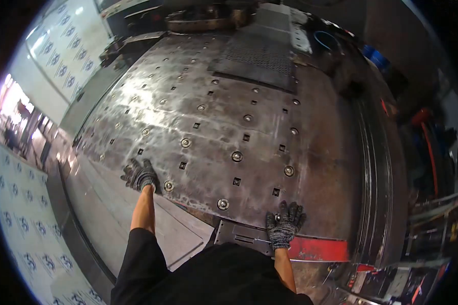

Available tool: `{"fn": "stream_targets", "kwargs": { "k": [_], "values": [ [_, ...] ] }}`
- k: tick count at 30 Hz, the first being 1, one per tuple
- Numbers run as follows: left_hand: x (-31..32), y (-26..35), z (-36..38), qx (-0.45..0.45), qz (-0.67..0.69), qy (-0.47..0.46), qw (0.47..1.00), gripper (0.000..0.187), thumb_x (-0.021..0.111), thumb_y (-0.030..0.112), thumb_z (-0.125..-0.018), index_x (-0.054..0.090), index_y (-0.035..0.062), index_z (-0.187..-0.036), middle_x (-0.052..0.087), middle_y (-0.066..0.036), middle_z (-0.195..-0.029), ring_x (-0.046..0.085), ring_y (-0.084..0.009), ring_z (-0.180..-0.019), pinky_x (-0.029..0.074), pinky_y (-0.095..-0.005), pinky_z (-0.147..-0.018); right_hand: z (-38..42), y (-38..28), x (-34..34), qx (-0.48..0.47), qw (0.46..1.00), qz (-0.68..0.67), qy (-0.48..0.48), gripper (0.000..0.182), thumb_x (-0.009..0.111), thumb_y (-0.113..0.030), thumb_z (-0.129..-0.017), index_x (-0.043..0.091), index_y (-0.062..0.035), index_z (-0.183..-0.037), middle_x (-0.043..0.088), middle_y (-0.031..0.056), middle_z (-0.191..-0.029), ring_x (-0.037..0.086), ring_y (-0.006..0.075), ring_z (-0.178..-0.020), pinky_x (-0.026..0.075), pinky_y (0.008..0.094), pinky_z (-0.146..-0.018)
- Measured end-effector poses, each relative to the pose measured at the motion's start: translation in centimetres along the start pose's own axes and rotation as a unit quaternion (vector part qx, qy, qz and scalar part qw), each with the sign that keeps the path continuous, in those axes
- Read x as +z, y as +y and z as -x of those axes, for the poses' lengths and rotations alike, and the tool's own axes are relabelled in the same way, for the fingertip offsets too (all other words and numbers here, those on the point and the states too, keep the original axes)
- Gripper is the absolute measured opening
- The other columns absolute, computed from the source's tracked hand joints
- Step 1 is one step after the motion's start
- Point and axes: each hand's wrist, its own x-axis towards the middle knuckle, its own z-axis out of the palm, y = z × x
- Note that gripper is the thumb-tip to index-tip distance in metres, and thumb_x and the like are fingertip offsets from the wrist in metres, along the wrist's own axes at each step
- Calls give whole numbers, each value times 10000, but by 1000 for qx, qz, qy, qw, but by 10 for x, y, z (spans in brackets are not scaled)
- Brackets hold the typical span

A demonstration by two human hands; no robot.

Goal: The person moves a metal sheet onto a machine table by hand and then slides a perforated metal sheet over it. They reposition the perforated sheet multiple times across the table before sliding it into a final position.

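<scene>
Both hands wear dark grey knitted work gloves. My left hand (140, 175) lies at the near left edge of a large steel table (219, 109), its fingers spread over the metal. At the near right edge, my right hand (285, 224) rests palm down with its fingers apart. Neither hand holds anything. Rows of round ball rollers (236, 156) and small square holes (182, 165) cover the table top. One roller shows close to the left hand, and another lies partly under the fingers of the right.
A perforated metal sheet (257, 58) lies on the far part of the table. Flat sheet metal (112, 203) stands below the left edge. A red panel (318, 249) is beside my right wrist, and long dark rails (376, 188) run along the right side.
</scene>
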Motion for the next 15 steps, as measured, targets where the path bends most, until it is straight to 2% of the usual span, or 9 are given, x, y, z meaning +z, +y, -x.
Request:
{"fn": "stream_targets", "kwargs": {
  "k": [9, 11, 15],
  "values": [
    [-16, 4, 13, 6, 6, -16, 1000, 788, 450, 680, -1059, 322, 274, -1722, 268, -222, -1771, 222, -549, -1608, 270, -730, -1240, 0, 1, 0, 25, 999, -23, -9, 735, 725, -560, -893, 646, -145, -1496, 482, 246, -1645, 352, 483, -1575, 135, 699, -1305],
    [-22, 6, 17, 1, 9, -20, 1000, 776, 450, 670, -1064, 327, 276, -1721, 268, -216, -1771, 230, -529, -1612, 279, -716, -1244, -1, 0, -2, 35, 998, -25, -40, 736, 721, -568, -895, 649, -144, -1492, 486, 252, -1640, 348, 489, -1575, 135, 709, -1300],
    [-21, 5, 19, -2, 11, -14, 1000, 771, 448, 667, -1066, 331, 277, -1720, 267, -212, -1772, 230, -521, -1615, 273, -709, -1250, -1, 0, -2, 19, 999, -13, -23, 732, 728, -563, -894, 654, -139, -1486, 492, 259, -1632, 352, 490, -1572, 136, 714, -1297]
  ]
}}
